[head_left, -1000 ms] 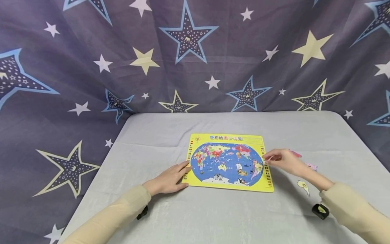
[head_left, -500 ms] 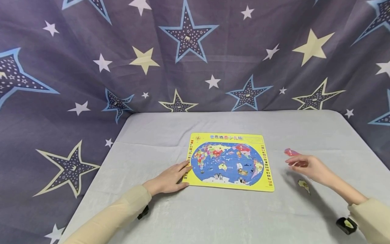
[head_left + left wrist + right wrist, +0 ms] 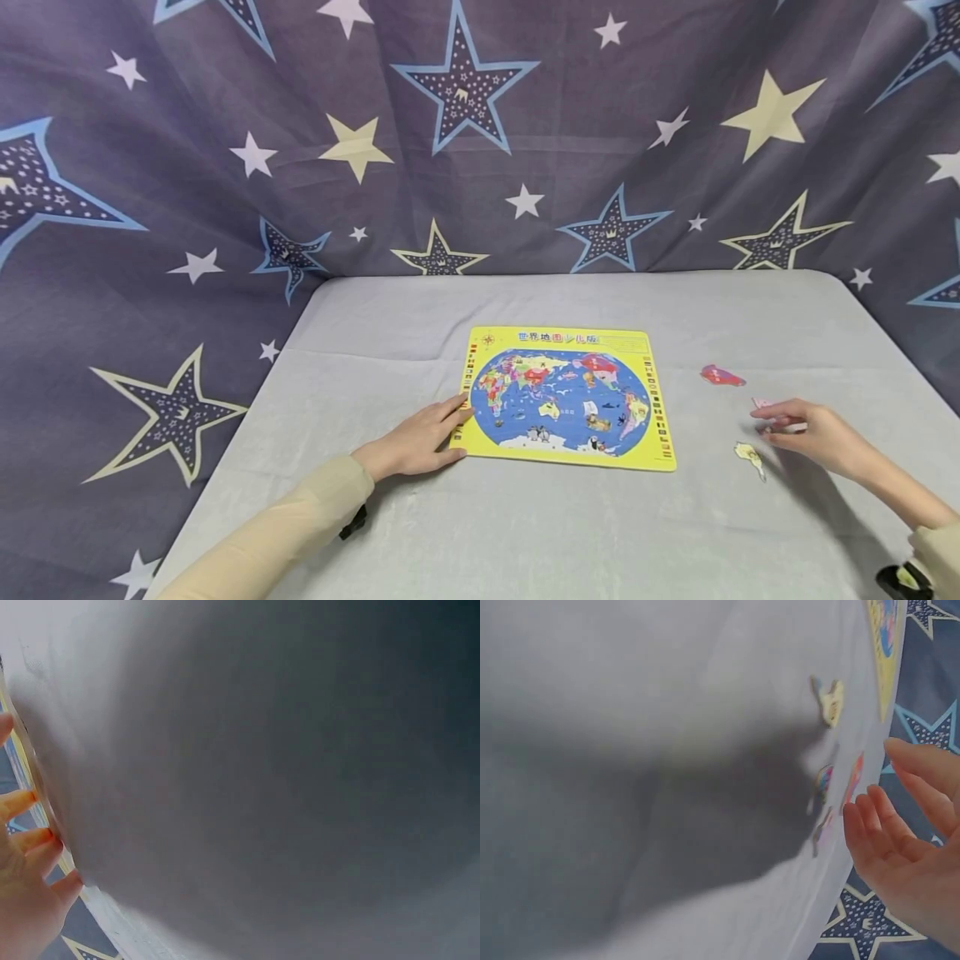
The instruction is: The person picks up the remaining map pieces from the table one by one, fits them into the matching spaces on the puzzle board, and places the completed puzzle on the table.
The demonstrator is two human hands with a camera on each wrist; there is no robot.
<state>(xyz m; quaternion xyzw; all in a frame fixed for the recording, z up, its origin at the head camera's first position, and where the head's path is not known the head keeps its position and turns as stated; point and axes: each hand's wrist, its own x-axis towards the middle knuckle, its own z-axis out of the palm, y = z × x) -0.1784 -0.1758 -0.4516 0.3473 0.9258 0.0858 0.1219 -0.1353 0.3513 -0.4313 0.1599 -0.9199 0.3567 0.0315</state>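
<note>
A yellow-bordered world map puzzle board [image 3: 558, 461] lies flat on the table. My left hand [image 3: 414, 439] rests on its left edge, fingers extended; the left wrist view catches the fingers [image 3: 21, 838] along the board's side. Off to the right, my right hand [image 3: 817, 433] hovers close over a pink puzzle piece [image 3: 761, 402], which it partly covers. In the right wrist view its fingers [image 3: 881, 832] are loosely bent, with a gap between thumb and fingers and nothing held. A red-and-pink puzzle piece [image 3: 722, 376] and a pale yellow puzzle piece [image 3: 749, 457] lie nearby.
A light grey cloth covers the table [image 3: 570, 533]. Behind it and along the left hangs a dark star-patterned curtain [image 3: 525, 242]. The right wrist view also shows a multicoloured piece [image 3: 824, 780] among the loose ones.
My right hand has moved from the board's right edge rightward to the loose pieces, uncovering the red-and-pink one. My left hand and the board have stayed put.
</note>
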